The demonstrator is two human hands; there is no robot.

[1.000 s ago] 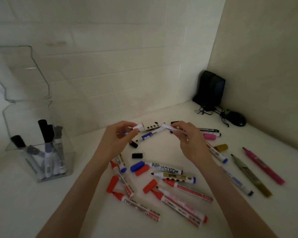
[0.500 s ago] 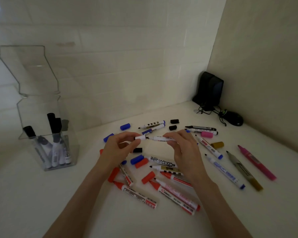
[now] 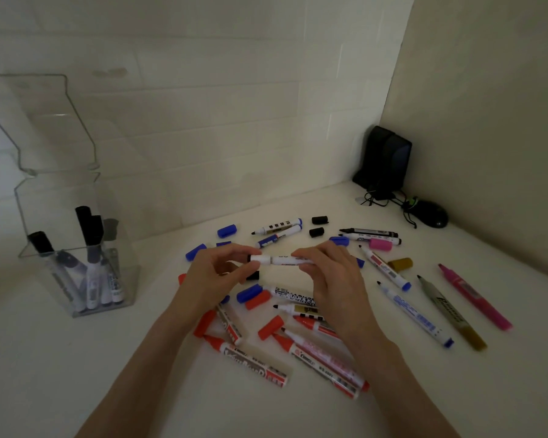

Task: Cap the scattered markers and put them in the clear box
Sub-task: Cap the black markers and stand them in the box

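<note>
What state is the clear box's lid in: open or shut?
Open. The lid stands raised behind the clear box, and the capped markers inside poke up through its uncovered top.

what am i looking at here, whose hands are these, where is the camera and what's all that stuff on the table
There is no machine here. A person is working with two bare hands. One camera worn on the head looks forward and down, so the arms come in from the bottom of the picture.

The left hand and right hand hold one white marker between them, roughly level above the table. The left fingers pinch its cap end.

Many markers lie scattered below, among them red markers and a pink marker. Several are uncapped, and loose caps lie about, such as a blue cap and a black cap.

On the left stands the clear box, lid open, with a few capped markers standing in it. A black speaker and a mouse sit in the far corner.
</note>
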